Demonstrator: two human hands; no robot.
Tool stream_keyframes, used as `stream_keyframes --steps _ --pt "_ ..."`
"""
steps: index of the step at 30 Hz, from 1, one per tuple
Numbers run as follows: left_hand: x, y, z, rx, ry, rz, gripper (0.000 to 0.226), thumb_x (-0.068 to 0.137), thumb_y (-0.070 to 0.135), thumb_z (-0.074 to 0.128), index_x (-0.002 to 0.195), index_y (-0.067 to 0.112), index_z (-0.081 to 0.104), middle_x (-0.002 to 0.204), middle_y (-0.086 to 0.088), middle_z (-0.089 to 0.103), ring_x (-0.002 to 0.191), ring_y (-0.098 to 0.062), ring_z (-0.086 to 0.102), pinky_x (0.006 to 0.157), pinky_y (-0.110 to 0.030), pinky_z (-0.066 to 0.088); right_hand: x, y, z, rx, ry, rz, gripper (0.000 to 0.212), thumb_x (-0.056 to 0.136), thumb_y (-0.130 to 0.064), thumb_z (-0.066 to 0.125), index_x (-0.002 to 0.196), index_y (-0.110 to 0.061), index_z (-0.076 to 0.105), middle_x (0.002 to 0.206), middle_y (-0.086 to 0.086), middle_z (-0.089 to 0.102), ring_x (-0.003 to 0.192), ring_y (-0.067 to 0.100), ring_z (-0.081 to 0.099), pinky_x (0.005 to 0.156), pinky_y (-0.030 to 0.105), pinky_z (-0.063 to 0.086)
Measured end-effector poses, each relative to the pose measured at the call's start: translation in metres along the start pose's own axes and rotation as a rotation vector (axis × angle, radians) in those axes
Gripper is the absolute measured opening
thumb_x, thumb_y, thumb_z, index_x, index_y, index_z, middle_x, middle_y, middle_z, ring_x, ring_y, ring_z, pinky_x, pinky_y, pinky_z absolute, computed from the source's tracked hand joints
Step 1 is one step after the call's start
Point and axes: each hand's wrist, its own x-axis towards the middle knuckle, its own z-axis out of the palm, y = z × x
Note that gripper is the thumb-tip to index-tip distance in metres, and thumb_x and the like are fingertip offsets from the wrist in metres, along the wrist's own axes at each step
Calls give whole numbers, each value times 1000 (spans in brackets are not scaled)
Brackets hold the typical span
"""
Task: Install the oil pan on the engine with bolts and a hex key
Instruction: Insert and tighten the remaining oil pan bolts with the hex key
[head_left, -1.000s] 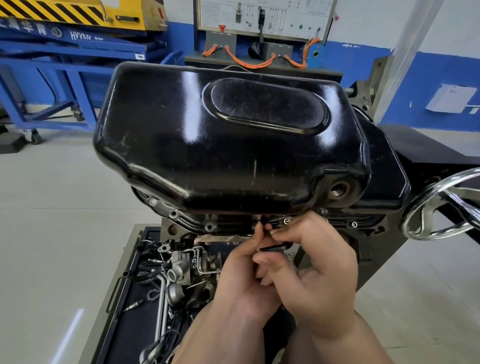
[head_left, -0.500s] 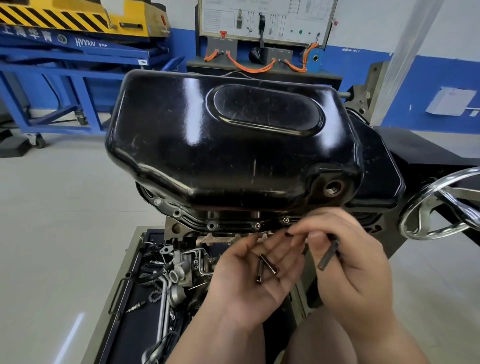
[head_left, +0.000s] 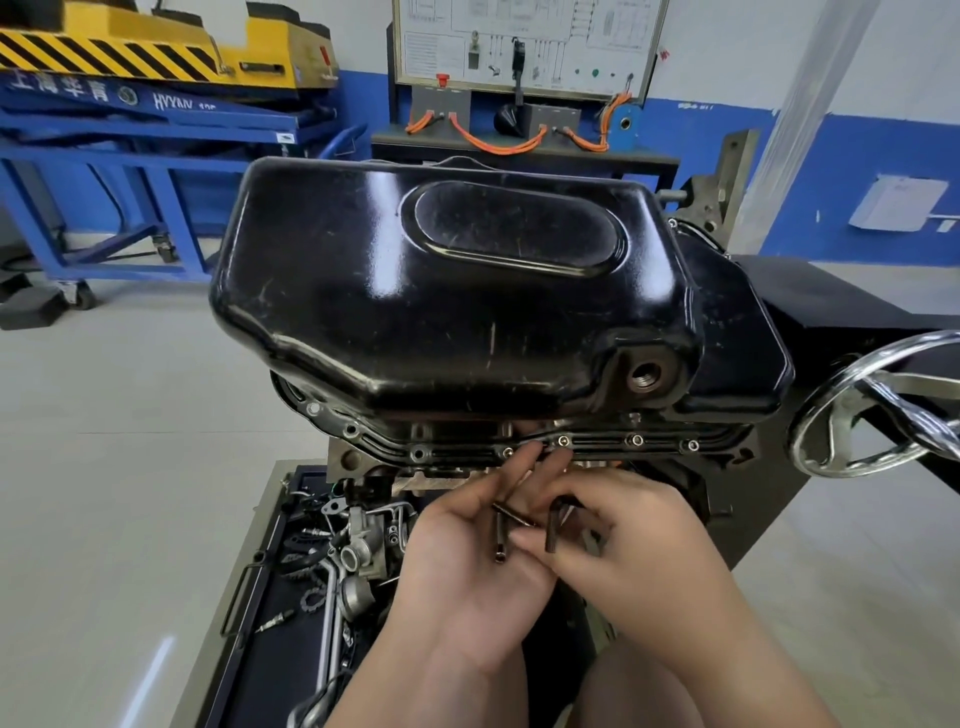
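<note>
Right hand (head_left: 639, 556) gripping hex key (head_left: 551, 530) reached, seemingly, 2 bolts (head_left: 500, 538) above tray (head_left: 291, 675).

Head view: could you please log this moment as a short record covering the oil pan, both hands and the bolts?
oil pan: black, sitting on the engine
flange bolts: several in place along the near edge
left hand: palm up, carrying loose bolts
right hand: grips hex key, fingers by the loose bolts
parts tray: below, holding metal parts
</note>
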Motion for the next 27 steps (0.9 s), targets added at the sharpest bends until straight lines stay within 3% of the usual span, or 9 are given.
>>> stream_keyframes --steps 4,8,10,12,14,17,22,25,27 --pt "0 0 -6 -56 49 15 40 93 16 36 104 -11 63 105 -26 67 119 -30 54 107 -28 29 2 1 7 -115 -67 -15 9 77 -29 67 79 -21 67 75 -7 65 73 10 59 64 36 50" --pt "1 1 -9 -74 68 48 39 92 21 41 108 -9 62 102 -24 69 102 -29 64 109 -35 33 2 -4 13 -153 -59 -7 5 78 -25 64 83 -26 66 80 -12 67 77 7 61 65 33 51" --pt "2 1 -15 -84 105 92 36 89 23 46 103 -6 63 78 -17 70 69 -22 68 96 -31 40 2 -5 15 -110 22 31 12 75 -22 68 84 -30 66 78 -16 67 76 5 62 64 34 52" --pt "1 1 -21 -52 130 104 30 80 25 54 93 0 62 60 -9 57 45 -13 53 62 -25 44 3 -6 17 -101 89 62 13 75 -25 71 85 -32 66 75 -16 67 74 4 62 63 34 53" --pt "-3 1 -26 -6 107 78 23 71 25 62 79 4 63 57 -4 50 36 -8 37 37 -16 27 4 -9 20 -127 108 49 10 75 -31 69 84 -31 65 73 -15 67 72 6 62 61 36 53" --pt "-9 2 -26 49 60 48 16 66 22 64 59 7 61 51 1 48 25 -3 23 30 -10 10 5 -12 27 -163 96 18 9 75 -32 67 83 -30 64 74 -14 68 73 10 64 60 36 52" --pt "-10 8 -29 16 92 106 14 70 20 60 62 10 58 50 3 46 21 -2 19 26 -8 10 9 -13 33 -28 73 -40 12 84 -34 55 86 -28 66 79 -14 67 77 3 62 68 30 50" --pt "-10 17 -32 -16 71 107 15 72 22 60 63 10 62 51 3 47 21 -2 19 26 -10 9 9 -18 30 187 197 -154 24 94 -38 42 90 -29 63 84 -15 63 83 2 61 71 17 46" --pt "-8 25 -35 -39 59 106 15 74 24 60 67 11 63 53 3 49 22 -2 20 26 -11 9 7 -19 27 214 256 -194 37 98 -47 31 87 -28 61 81 -13 60 78 5 61 66 19 45"
